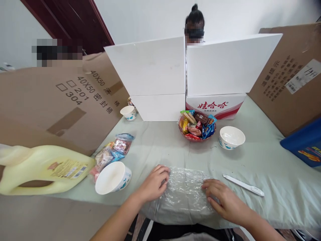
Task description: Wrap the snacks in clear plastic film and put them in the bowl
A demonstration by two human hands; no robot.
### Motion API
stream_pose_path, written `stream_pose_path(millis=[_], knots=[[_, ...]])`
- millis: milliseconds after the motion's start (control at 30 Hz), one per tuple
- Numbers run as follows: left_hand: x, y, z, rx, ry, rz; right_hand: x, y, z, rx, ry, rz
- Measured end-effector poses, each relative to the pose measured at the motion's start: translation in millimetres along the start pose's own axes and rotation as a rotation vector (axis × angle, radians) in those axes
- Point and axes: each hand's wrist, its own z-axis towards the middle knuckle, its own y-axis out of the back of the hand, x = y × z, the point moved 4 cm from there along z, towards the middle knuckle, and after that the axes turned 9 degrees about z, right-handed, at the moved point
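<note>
Spanning the gap between the hands, the clear plastic film (187, 187) lies flat, its long axis unclear, with left hand (155, 182) and right hand (224, 199) equally near, bent fingers at its opposite sides, pinching or merely resting I cannot tell.

Bare forearms (122, 214); black clothing (173, 231) at the lap, white stripes (145, 231) beside it

Counter (155, 144): plastic film (187, 192) at near edge, left hand (154, 184) at its left end, right hand (222, 197) at its right. Knife-like tool (243, 185) further right. Behind film, snack bowl (197, 139) in front of carton (225, 110); paper bowl (230, 144) right of it. Left side: second paper bowl (122, 182), packets (119, 147) just behind, jug (45, 157) leftmost before cardboard panel (32, 110).
</note>
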Motion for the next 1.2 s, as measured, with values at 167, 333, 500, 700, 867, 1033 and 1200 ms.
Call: stream_pose_path(millis=[167,333,500,700,867,1033,1200], knots=[[12,-17.7,11,0.03,0.028,0.115,-11,-5,13,-0.057,-0.014,-0.118],[15,-28.8,10,0.028,0.053,0.134,-6,-12,17,-0.147,0.046,-0.087],[10,-27.9,8,0.052,0.052,0.129,-22,-11,32,-0.152,-0.055,-0.059],[10,-10.0,3,-0.009,0.07,-0.002,-33,10,24,-0.408,-0.072,-0.141],[16,-0.3,13,-0.044,0.119,-0.133,-23,3,37,-0.347,-0.015,0.005],[44,-6.6,32,-0.015,0.464,-0.067,-68,2,75,-0.41,-0.427,0.0],[59,-14.8,39,-0.046,0.602,-0.014,-81,3,84,-0.447,-0.502,-0.083]])
